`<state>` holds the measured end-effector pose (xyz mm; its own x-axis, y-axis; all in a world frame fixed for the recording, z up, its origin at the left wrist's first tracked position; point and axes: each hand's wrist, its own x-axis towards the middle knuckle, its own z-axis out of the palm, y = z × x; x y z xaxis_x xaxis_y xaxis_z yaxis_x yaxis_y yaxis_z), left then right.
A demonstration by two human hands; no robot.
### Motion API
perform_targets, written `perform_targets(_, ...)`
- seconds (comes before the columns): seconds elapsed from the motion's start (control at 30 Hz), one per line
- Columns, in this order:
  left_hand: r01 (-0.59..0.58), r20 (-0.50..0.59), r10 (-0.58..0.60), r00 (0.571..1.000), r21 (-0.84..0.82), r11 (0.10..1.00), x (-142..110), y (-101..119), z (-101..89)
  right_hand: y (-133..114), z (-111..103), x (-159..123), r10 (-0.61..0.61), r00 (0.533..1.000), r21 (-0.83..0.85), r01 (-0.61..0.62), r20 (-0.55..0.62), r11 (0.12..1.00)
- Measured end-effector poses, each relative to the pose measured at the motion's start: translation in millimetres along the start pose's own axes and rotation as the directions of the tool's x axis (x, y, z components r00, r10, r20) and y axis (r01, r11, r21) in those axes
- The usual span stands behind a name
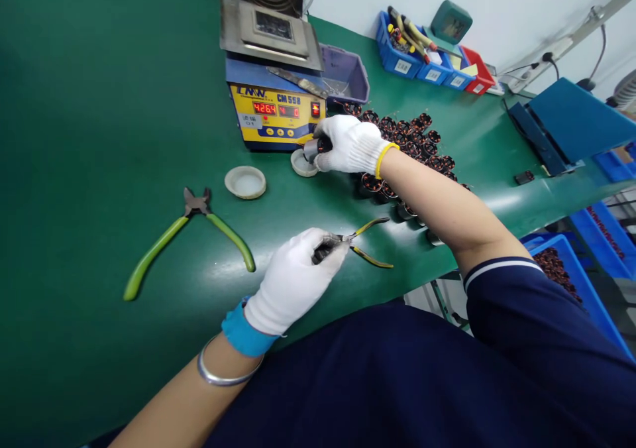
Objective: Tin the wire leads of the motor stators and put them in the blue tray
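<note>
My right hand [350,144], in a white glove with a yellow cuff, is closed around a small dark cylindrical part [315,148] and holds it over a little white dish [302,164] in front of the solder pot [272,77]. My left hand [293,281], in a white glove with a blue cuff, is closed on a small dark part [322,251] near the table's front edge. Small yellow-handled pliers [368,241] lie right beside its fingertips. Several copper-wound coils [412,142] are grouped behind my right forearm.
Green-handled cutters [191,234] lie on the green mat [99,136] at the left, with a second white dish [245,182] nearby. A purple tray [345,73] sits beside the pot. Blue and red bins [432,60] line the back; a blue bin of coils [571,276] stands below the table's right edge.
</note>
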<state>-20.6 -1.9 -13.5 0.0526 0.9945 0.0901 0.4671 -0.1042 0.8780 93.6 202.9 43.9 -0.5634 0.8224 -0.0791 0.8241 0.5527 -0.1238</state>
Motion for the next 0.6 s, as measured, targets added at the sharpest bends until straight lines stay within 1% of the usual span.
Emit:
perform_targets(0.07,0.002,0.002,-0.002,1.000,0.004,1.000,0,1,-0.3,0,-2,-1,-0.009,1.000,-0.008,0.009,-0.020,1.000)
perform_targets(0.17,-0.009,0.012,0.009,1.000,0.000,1.000,-1,2,-0.5,2,-8,-6,0.005,0.993,-0.028,-0.008,-0.116,1.000)
perform_targets(0.2,-0.018,0.017,0.018,1.000,-0.001,1.000,-1,3,-0.5,2,-10,-8,0.003,0.992,-0.044,-0.009,-0.128,0.999)
perform_targets(0.3,-0.037,0.037,0.037,0.999,0.006,0.999,-2,3,0.1,-1,-16,-17,-0.033,0.997,-0.153,0.022,-0.068,0.988)
perform_targets(0.43,-0.042,0.041,0.042,0.998,0.011,0.999,-3,3,0.5,-15,-15,-27,-0.121,0.992,-0.336,0.107,-0.022,0.936)
perform_targets(0.5,-0.040,0.046,0.039,0.998,0.014,0.999,-3,3,0.5,-24,-9,-28,-0.096,0.995,-0.386,0.083,-0.013,0.919)
perform_targets(0.6,-0.029,0.070,0.028,0.997,0.019,0.999,-2,1,0.7,-32,2,-25,-0.026,0.999,-0.378,0.011,-0.035,0.926)
